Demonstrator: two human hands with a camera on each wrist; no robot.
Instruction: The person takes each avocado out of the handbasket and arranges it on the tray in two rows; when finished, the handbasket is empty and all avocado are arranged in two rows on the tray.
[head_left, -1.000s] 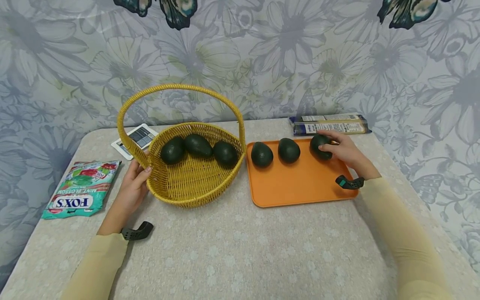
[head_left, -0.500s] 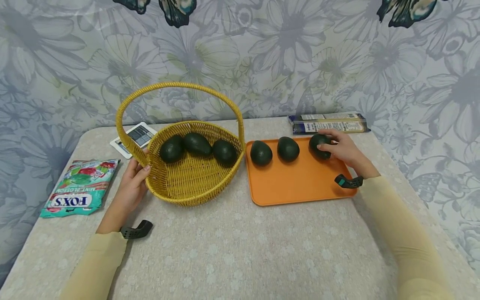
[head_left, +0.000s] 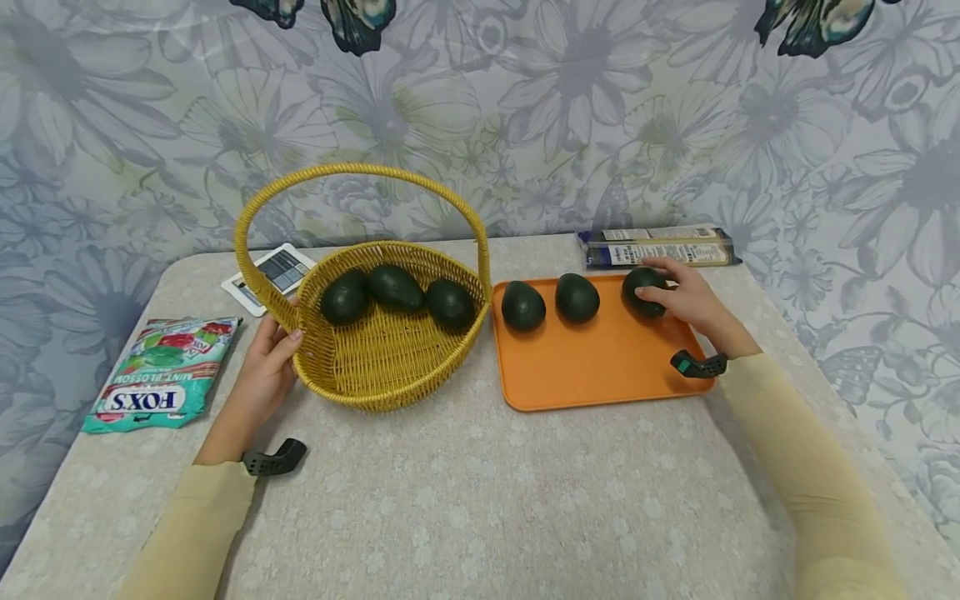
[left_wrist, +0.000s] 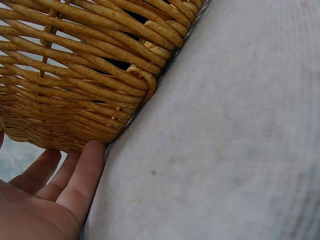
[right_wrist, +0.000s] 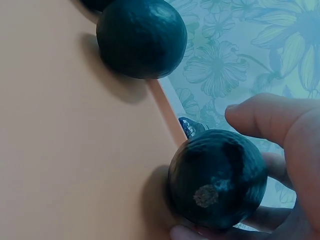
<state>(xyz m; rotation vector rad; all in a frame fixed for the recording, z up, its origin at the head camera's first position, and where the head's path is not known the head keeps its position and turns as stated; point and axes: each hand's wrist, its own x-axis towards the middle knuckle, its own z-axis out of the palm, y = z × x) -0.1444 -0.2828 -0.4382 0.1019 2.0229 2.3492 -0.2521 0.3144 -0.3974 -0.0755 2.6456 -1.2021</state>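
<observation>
The right hand [head_left: 686, 302] curled its fingers and thumb round the rightmost avocado [head_left: 643, 291], which sat at the upper right corner of the orange tray [head_left: 592, 375], right of centre in the head view; the right wrist view showed the fruit still touching the tray. Two more avocados [head_left: 577, 297] lay in a row to its left. The left hand [head_left: 264, 371] rested with straight fingers against the outer wall of the wicker basket [head_left: 375, 367], left of centre, which held three avocados [head_left: 395, 288]. Judged risks: the smooth, round fruit might slip from the fingers and roll off the low tray rim, or knock its neighbour; the light basket might slide if bumped. Legible writing: "FOX'S" and "MINT BLOSSOM", upside down, on the sweets bag [head_left: 161, 375] at centre left. The packet [head_left: 658, 247] behind the tray bore print too small to read.
</observation>
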